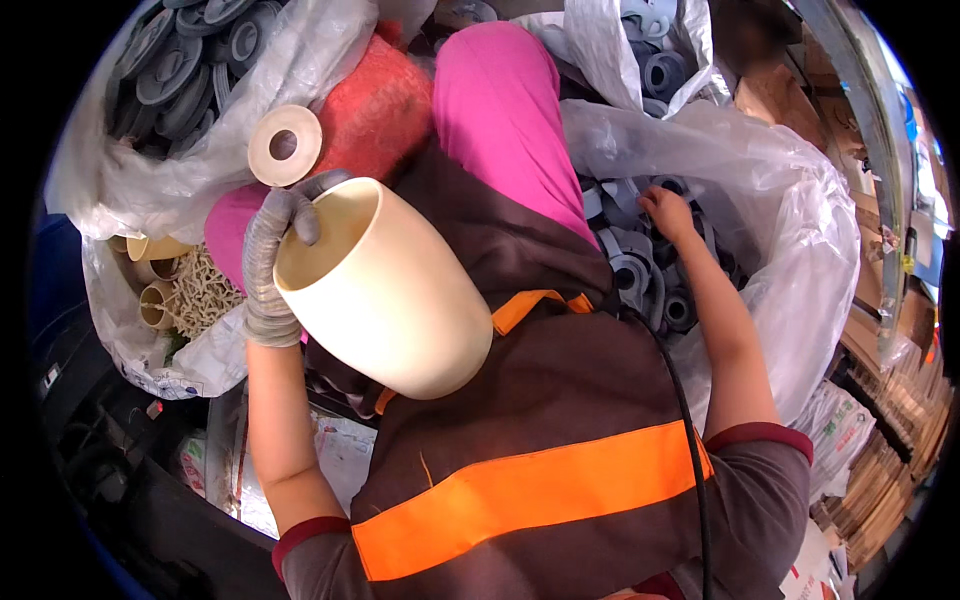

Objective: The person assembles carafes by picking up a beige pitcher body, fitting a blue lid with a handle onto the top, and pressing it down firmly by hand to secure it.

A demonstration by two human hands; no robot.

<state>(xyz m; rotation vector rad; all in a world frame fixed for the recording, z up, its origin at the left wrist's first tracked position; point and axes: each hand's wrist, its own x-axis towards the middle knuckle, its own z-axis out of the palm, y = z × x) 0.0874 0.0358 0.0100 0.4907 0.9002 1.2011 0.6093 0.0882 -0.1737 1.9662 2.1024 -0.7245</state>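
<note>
A: Materials and shapes, largest first?

B: Clear plastic bag (810,230), right side: thin, crumpled film around smooth gray parts (632,275), curved and ringed. Cream vessel (400,300): smooth, rounded wall, tilted above the lap, open mouth toward upper left. Red sack (375,110), beyond the vessel: coarse, wrinkled. Cream ring (260,155): flat disc, round central hole.

A: Condition of the hands?

B: Left hand (275,255), in a ribbed gray glove, is clamped on the vessel's rim, one digit over the edge into the mouth. Right hand (668,212), bare, reaches into the clear bag, fingers drawn in at the gray parts; whether it grips one, I cannot tell.

A: Hidden or unclear?

B: Upper-left bag (320,40), with gray discs (170,70), is cut off by the view's edge. The vessel's underside is out of sight. The ring sits against the left knuckles; its support cannot be made out.

A: Surface and room?

B: Brown apron (560,385) with an orange band, lower middle; pink trouser leg (500,100) above it. Stacked cardboard (890,510), far right. White bag (115,320), left, holds cream pieces (155,305) and tangled strands (205,295).
</note>
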